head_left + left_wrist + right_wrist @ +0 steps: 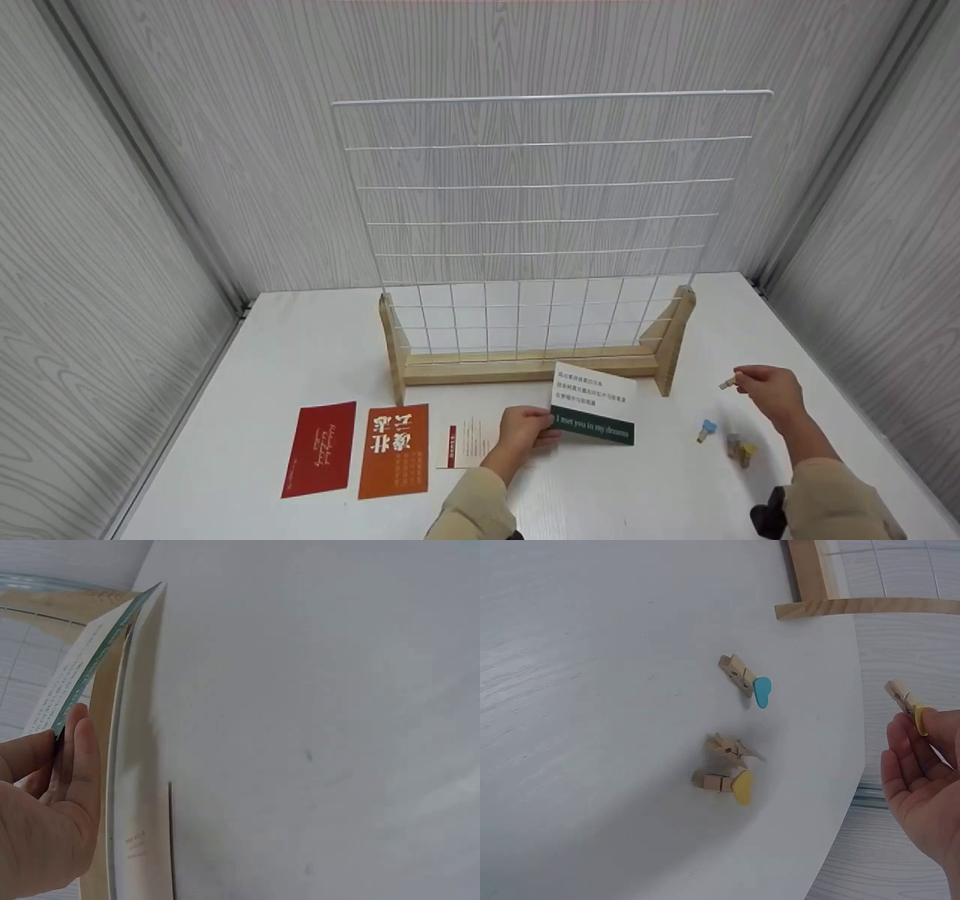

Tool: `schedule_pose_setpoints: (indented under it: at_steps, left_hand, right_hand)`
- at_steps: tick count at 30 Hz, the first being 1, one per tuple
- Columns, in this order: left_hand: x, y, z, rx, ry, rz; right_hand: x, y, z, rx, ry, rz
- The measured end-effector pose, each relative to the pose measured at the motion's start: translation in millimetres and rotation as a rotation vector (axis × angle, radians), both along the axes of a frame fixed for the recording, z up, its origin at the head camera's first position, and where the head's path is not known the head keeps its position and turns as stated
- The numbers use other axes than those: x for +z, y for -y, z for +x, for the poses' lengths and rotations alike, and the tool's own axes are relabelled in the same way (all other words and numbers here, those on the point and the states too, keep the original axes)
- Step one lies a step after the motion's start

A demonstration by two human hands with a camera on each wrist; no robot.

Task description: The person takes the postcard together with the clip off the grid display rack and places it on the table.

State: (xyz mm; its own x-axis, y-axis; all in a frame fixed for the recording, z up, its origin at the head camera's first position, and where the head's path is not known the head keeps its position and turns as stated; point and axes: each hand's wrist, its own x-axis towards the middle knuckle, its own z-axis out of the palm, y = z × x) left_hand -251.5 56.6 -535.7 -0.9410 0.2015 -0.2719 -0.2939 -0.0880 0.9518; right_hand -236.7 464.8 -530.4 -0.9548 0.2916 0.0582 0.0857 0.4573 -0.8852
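Note:
My left hand (523,433) pinches the lower left edge of a white and green postcard (592,401), held up off the table in front of the rack's wooden base. In the left wrist view the postcard (82,664) tilts away from the fingers. Off to the right, my right hand (772,394) pinches a small wooden clothespin (727,383). The right wrist view shows that this clothespin (901,696) has a yellow ornament, gripped between thumb and fingers. Below that hand lie a clothespin with a blue heart (706,430) and one with a yellow heart (745,453), beside another clothespin (729,749).
A white wire grid rack (536,217) stands upright on a wooden base (525,370) at the back. Left of my left hand lie a red card (321,450), an orange card (394,451) and a cream card (466,442) on the white table (585,495). Panelled walls enclose the table.

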Motion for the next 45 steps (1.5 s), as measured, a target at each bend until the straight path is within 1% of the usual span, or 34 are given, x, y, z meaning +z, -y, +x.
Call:
schedule_pose_setpoints:
  at_steps: [1,3,5,6,8,10,15,17,20,23,29,34,40,45]
  left_hand:
    - [-1.5,0.1,0.7,0.0,0.007,-0.004]
    - [-3.3,0.6,2.5,-0.002,0.018,-0.017]
    - [-4.9,1.0,4.1,0.0,0.033,-0.027]
    - [-5.5,1.2,5.0,0.001,0.035,-0.036]
    - [-5.9,1.5,6.8,0.005,0.038,-0.055]
    - [-6.4,1.7,8.3,0.01,0.043,-0.078]
    - [-7.7,3.1,12.8,-0.007,0.035,-0.168]
    - [-7.9,3.9,14.7,-0.017,0.028,-0.205]
    - [-7.6,5.1,17.4,-0.019,0.026,-0.227]
    - [-7.3,5.6,19.9,-0.022,0.03,-0.236]
    - [-8.0,5.4,24.7,-0.019,0.031,-0.248]
    - [-10.5,5.8,26.4,-0.016,0.04,-0.271]
    - [-10.2,6.9,28.4,-0.034,0.04,-0.281]
    - [-8.2,7.3,28.7,-0.03,0.05,-0.287]
  right_hand:
    - [1.5,2.7,2.0,-0.015,0.006,-0.002]
    - [5.5,9.2,6.2,-0.019,0.022,0.012]
    - [10.7,14.3,10.8,0.006,0.025,0.023]
    - [10.8,16.4,12.1,-0.006,0.03,0.034]
    - [16.2,21.7,17.0,0.035,0.043,0.046]
    - [18.1,26.4,20.6,0.006,0.066,0.066]
    - [31.6,45.1,34.9,0.015,0.15,0.226]
    - [37.6,51.0,40.4,0.059,0.17,0.291]
    - [40.2,55.3,44.4,0.09,0.2,0.355]
    - [38.3,57.0,45.8,0.111,0.23,0.389]
    - [33.3,59.4,46.6,0.11,0.306,0.355]
    - [30.0,61.4,44.5,0.109,0.363,0.339]
    - [25.1,61.6,43.9,0.134,0.391,0.345]
    - [20.7,61.6,44.8,0.15,0.388,0.353]
